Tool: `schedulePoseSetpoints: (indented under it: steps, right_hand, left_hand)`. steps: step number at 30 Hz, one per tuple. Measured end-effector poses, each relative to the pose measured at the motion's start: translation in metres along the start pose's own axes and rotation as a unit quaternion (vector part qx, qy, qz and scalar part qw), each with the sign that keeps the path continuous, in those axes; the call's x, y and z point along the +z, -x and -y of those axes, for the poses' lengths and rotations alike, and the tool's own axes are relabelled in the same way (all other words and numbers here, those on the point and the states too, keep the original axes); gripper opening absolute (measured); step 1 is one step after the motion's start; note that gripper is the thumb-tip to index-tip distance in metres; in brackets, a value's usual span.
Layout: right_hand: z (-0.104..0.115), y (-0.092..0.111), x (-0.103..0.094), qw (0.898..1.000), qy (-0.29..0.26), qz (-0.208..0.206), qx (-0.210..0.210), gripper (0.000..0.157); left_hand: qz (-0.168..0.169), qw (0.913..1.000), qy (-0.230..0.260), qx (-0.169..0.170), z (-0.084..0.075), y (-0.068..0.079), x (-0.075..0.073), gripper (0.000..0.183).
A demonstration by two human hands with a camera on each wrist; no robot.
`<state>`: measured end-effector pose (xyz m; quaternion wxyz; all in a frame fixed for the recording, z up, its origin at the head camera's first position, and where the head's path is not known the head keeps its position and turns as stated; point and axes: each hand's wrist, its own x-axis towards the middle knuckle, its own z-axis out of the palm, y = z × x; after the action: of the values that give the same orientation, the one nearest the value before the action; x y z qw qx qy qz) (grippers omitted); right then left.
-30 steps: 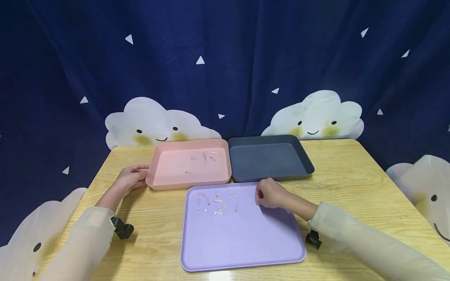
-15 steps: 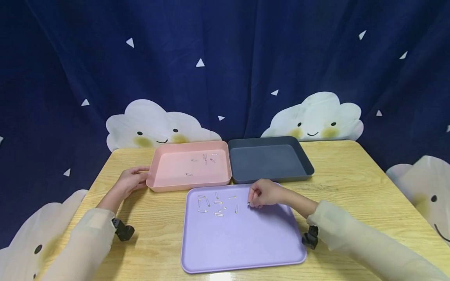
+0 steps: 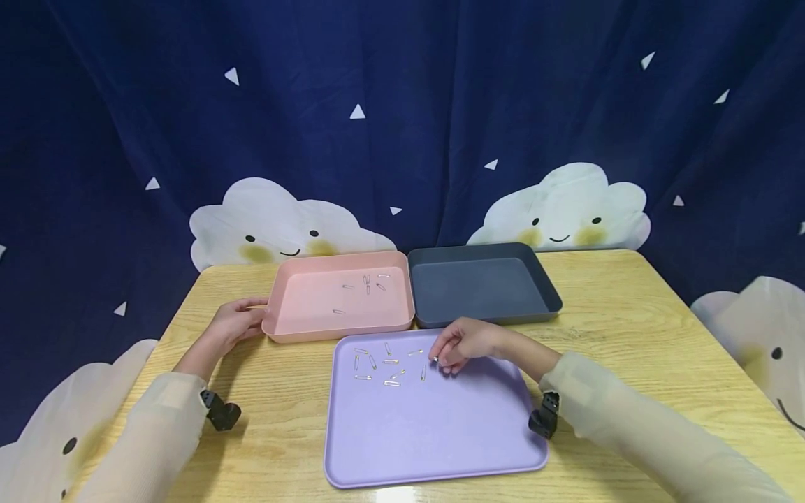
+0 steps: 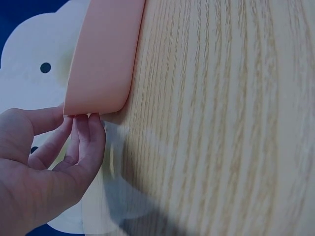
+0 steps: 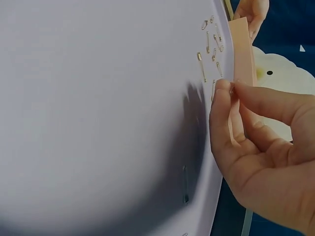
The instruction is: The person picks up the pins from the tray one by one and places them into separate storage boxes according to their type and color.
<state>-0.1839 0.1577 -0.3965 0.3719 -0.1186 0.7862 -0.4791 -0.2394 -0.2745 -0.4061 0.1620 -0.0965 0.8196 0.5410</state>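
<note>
My left hand (image 3: 235, 325) touches the left end of the pink tray (image 3: 339, 328) with its fingertips; in the left wrist view, the fingers (image 4: 91, 137) lie against the tray's outer wall. Over the purple tray (image 3: 434, 433), my right hand (image 3: 468, 342) pinches a small silver safety pin (image 3: 435, 360) between thumb and fingertips, and only a bit of it shows. Several gold-headed safety pins (image 3: 391, 362) lie to the left of that hand. In the right wrist view, a darker safety pin (image 5: 185, 184) lies in the hand's shadow. The pink tray bears several silver safety pins (image 3: 338, 311).
A dark grey tray (image 3: 484, 286) stands right of the pink one, behind the purple tray. All three are on a wooden table (image 3: 629, 349). Behind it hangs a dark blue curtain (image 3: 415, 140) with cloud prints.
The right hand has moved left over the purple tray with the pinched safety pin, nearing the gold-headed pins. The left hand stays at the pink tray.
</note>
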Motion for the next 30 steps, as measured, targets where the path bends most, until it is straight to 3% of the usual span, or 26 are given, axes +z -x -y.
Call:
schedulePoseSetpoints:
  steps: [16,30]
  right_hand:
    - [0.019,-0.016,0.003,0.999,-0.034,0.033,-0.024,0.030]
    - [0.047,-0.034,0.005,0.999,-0.050,0.010,-0.005,0.028]
  left_hand:
    - [0.002,1.0000,-0.003,-0.001,0.001,-0.001,0.000,0.054]
    - [-0.003,1.0000,-0.008,-0.002,-0.001,0.002,0.002,0.053]
